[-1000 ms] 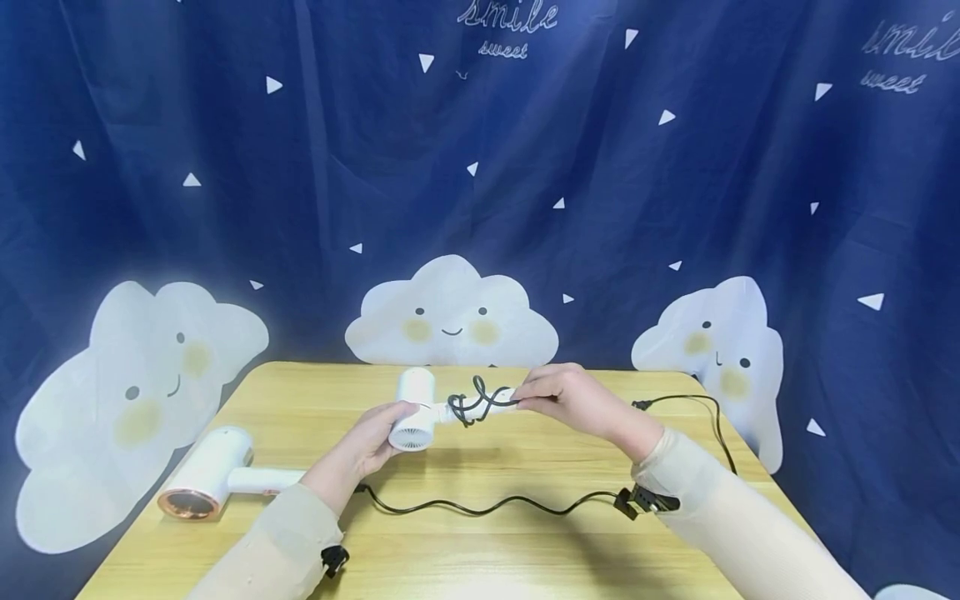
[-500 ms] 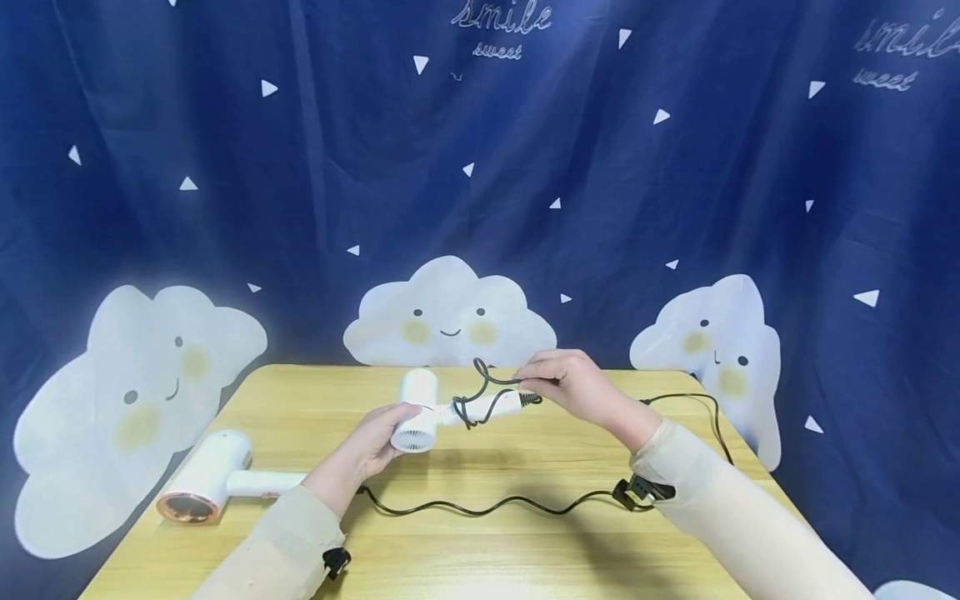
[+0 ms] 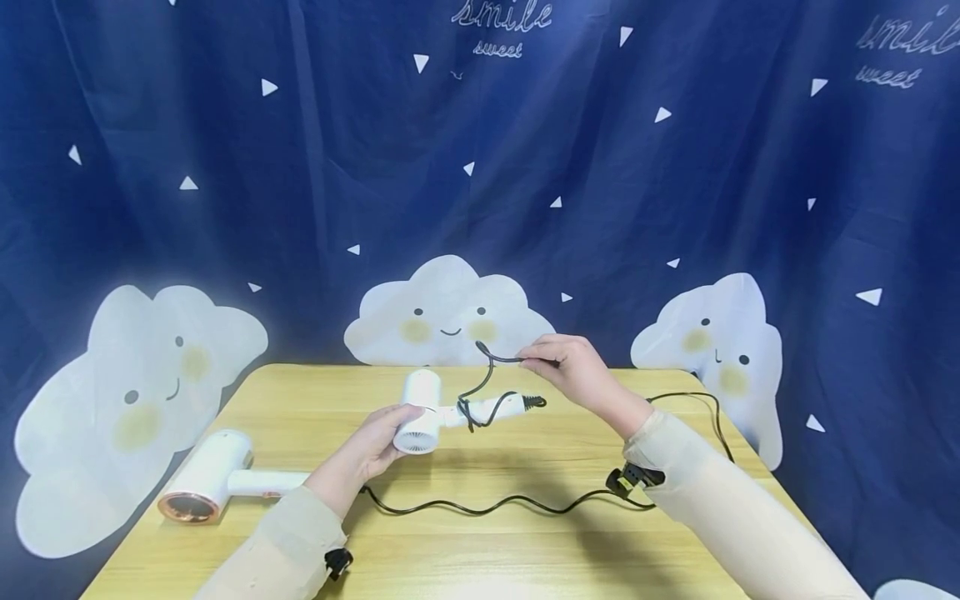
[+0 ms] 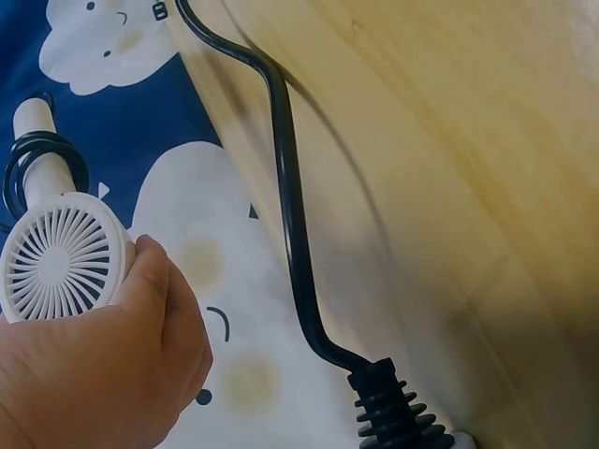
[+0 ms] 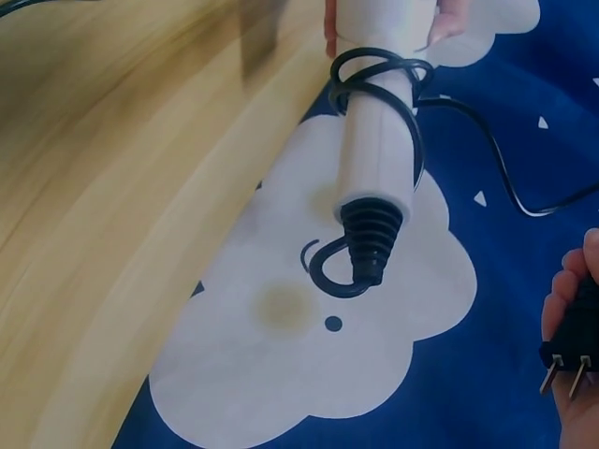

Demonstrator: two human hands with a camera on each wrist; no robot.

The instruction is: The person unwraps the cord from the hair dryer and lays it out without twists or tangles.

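Observation:
My left hand (image 3: 378, 437) grips a small white hair dryer (image 3: 420, 437) by its head, above the table. In the left wrist view its round slatted grille (image 4: 61, 262) shows beside the thumb. A black power cord (image 5: 412, 140) winds around the handle (image 5: 374, 154), which ends in a ribbed black sleeve (image 5: 372, 234). To the right and a little higher, my right hand (image 3: 581, 375) holds the free end of this cord between thumb and fingers. A two-pronged black plug (image 5: 571, 341) shows in its fingers in the right wrist view. One stretch of cord runs loose between handle and hand.
On the wooden table (image 3: 465, 550), a larger white hair dryer (image 3: 213, 475) with a copper-coloured rim lies at the left. Its black cord (image 3: 480, 510) trails rightward. Another black cord (image 3: 712, 404) curves over the right edge. A blue cloud-print curtain (image 3: 300, 208) hangs behind.
My right hand has risen away from the handle's end, drawing the cord up and lengthening its loose stretch. The ribbed sleeve has come into view. My left hand has barely moved.

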